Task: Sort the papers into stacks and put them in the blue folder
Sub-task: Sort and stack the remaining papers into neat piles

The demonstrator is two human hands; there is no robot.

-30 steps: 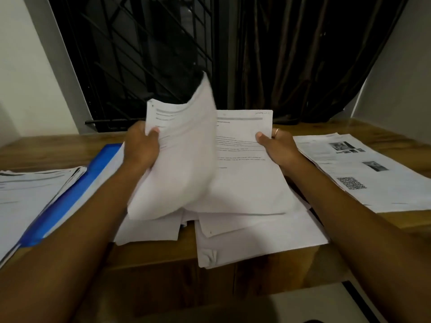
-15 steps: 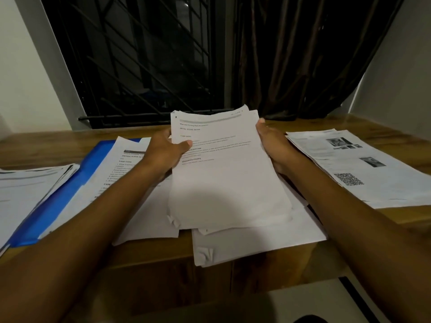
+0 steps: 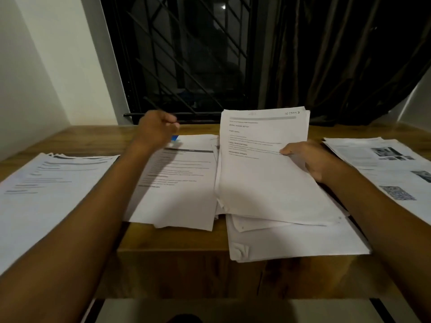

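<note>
Now that our left hand [image 3: 158,129] has dropped its sheet [image 3: 184,169] on the stack [image 3: 186,223] just left of the bundle [image 3: 268,180], it hovers curled and empty. We judge one more page sorted, with many left. Our right hand [image 3: 312,160] pinches the bundle's right edge, thumb on top. The blue folder [image 3: 175,138] shows only as a glossy sliver left of the bundle, under that stack. The paper is thin, matte and printed, dog-eared at near corners; the wooden desk [image 3: 177,241] is grained.
</note>
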